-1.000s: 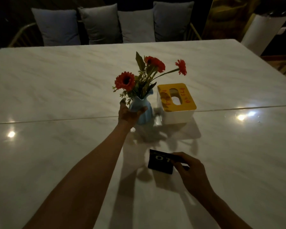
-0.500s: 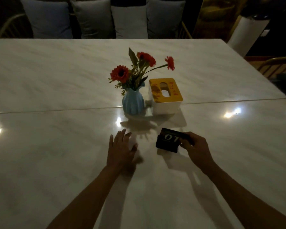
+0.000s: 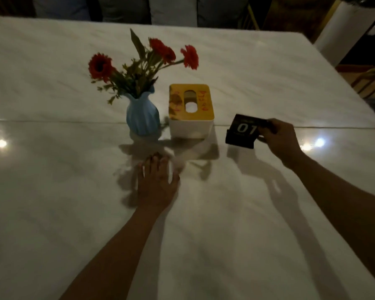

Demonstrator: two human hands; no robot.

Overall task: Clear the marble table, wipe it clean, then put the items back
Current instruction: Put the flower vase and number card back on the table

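Head view, step: we judge this is the put-back stage. Our right hand (image 3: 278, 138) is setting the small black block with white "01" digits (image 3: 243, 132) down to the right of the tissue box.
Head view, right hand: fingers & thumb pinch the block's right end. Block looks tilted, its lower edge at or just off the white marble table (image 3: 268, 68); can't tell if it touches yet.
Head view, left hand (image 3: 157, 182): flat on the marble, fingers straight and close together, holding nothing, just in front of the vase.
Head view, already placed: pale blue ribbed ceramic vase with red flowers (image 3: 142, 118) stands upright; white tissue box with yellow lid (image 3: 191, 111) sits just beside it on the right, a narrow gap between them.
Head view, how to do it well: we lower the block's base flat first, digits facing us, and keep it near the box w/o bumping it. We let go only once it sits steady.
Head view, risk: marble is glossy, so a tilted release could let the block slide or tip.
Head view, left hand's job: we keep it planted & clear of the vase stems.
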